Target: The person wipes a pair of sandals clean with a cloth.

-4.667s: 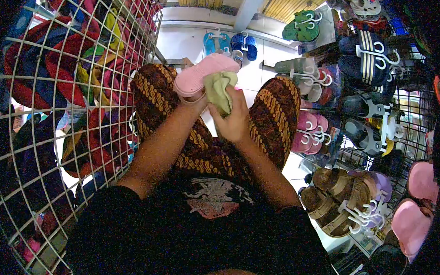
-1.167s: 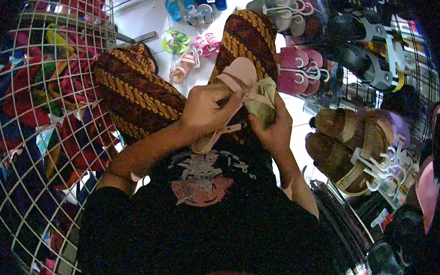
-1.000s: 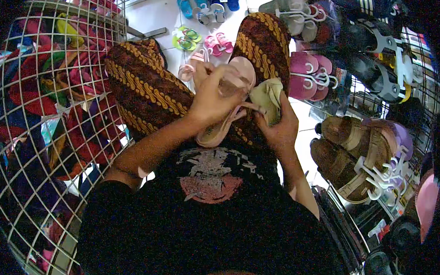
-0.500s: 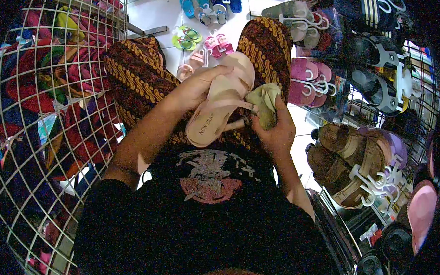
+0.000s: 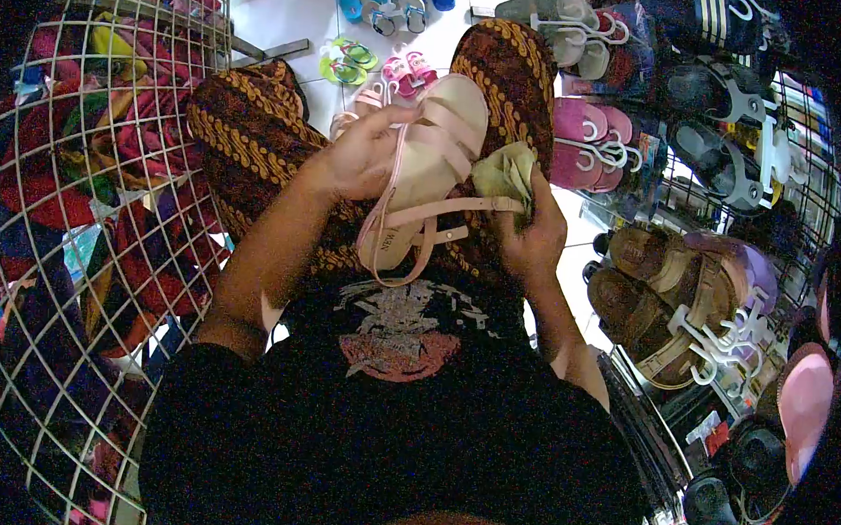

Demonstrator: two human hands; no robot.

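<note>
A beige strappy sandal [image 5: 415,173] is tilted above my lap, its toe end away from me and its printed heel end towards my body. My left hand [image 5: 367,155] is closed on its left edge, with the thumb over the front straps. On the other side, my right hand [image 5: 535,225] is closed around a crumpled pale green cloth [image 5: 505,180]. The free end of the ankle strap [image 5: 484,205] reaches to my right fingers, just below the cloth. Under the sandal are my legs in brown patterned fabric [image 5: 503,88].
A wire grid [image 5: 93,239] with colourful goods behind it stands at my left. Small children's sandals [image 5: 408,70] lie on the tiled floor ahead. At my right hang pink sandals [image 5: 590,143], brown sandals [image 5: 658,306] and black sandals [image 5: 716,167] on white hangers.
The sandal has turned so its straps face up more. Its ankle strap now stretches out towards my right hand, and the cloth sits beside the front straps.
</note>
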